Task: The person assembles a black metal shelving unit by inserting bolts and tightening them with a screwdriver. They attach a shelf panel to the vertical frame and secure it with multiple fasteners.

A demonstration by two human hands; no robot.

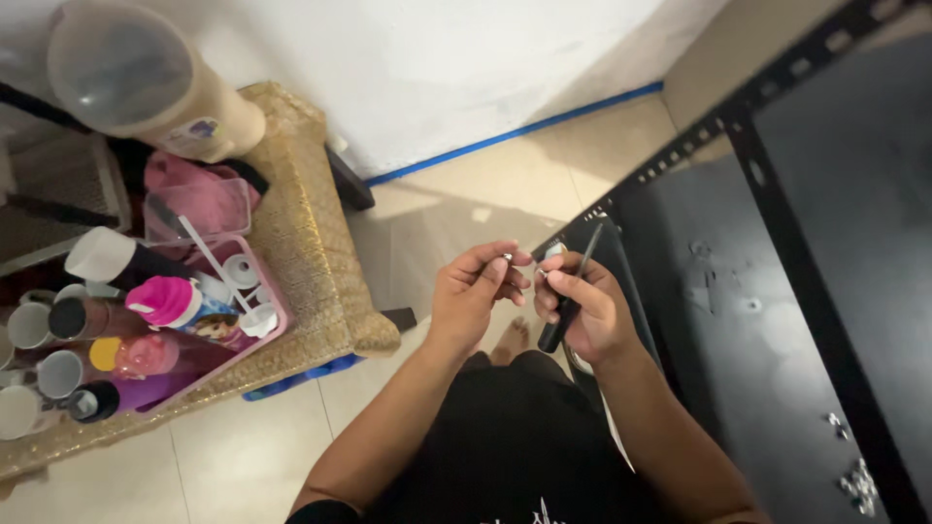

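Both hands are meeting over the lap here, fingertips fiddling with a tiny silvery metal piece that's too small to make out properly. The left hand is curling in and pinching at it with thumb and fingers, while the right hand is pinching from the other side and also gripping a slim black screwdriver-like tool that's sticking up past the knuckles. Just to the right, a black metal shelf frame with slotted rails is lying on the beige tiled floor, a few loose screws sitting on its panel. Off to the left, a woven gold-coloured bench is holding a pink plastic basket full of bottles and cups
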